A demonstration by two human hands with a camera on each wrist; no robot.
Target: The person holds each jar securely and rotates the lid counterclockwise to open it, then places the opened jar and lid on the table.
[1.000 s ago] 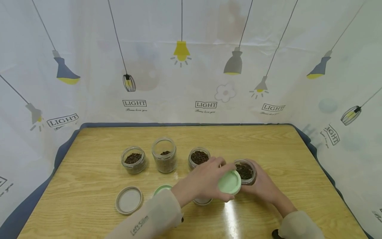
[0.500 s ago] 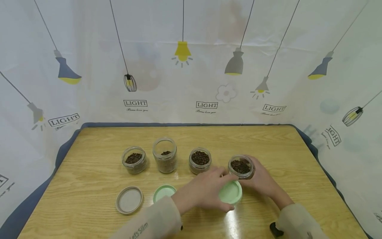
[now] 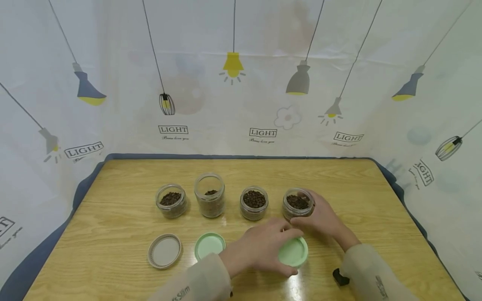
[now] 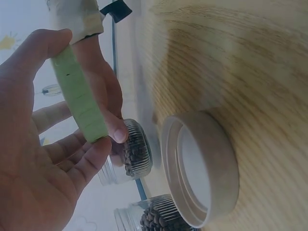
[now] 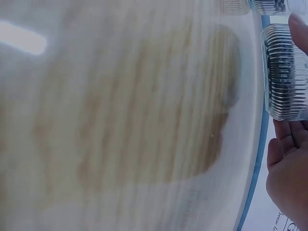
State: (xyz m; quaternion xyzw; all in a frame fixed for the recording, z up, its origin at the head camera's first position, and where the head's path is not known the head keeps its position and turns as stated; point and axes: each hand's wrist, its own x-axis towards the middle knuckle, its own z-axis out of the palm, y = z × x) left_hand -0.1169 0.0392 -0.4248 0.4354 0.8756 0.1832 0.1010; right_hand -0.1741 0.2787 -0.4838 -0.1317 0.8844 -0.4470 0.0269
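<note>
My left hand (image 3: 265, 244) pinches a light green round lid (image 3: 293, 252) between thumb and fingers, above the front of the table. In the left wrist view the lid (image 4: 81, 98) stands on edge between the fingertips. My right hand (image 3: 320, 217) grips a low glass jar (image 3: 288, 212) by its side, at the right end of a row of jars. Dark brown coffee beans (image 3: 297, 202) lie in it. From the right wrist, the held jar (image 5: 284, 72) shows its ribbed base, with fingers on both sides.
Left of the held jar stand a low jar (image 3: 254, 214), a tall jar (image 3: 211, 209) and another low jar (image 3: 173, 213), all uncovered with beans inside. In front lie a pale lid (image 3: 164, 251) and a green lid (image 3: 209, 246). Another pale lid (image 4: 226, 168) lies near my left hand.
My right hand has moved the jar left and away from me, bringing it level with the row. My left hand, still holding the green lid, has shifted slightly toward me.
</note>
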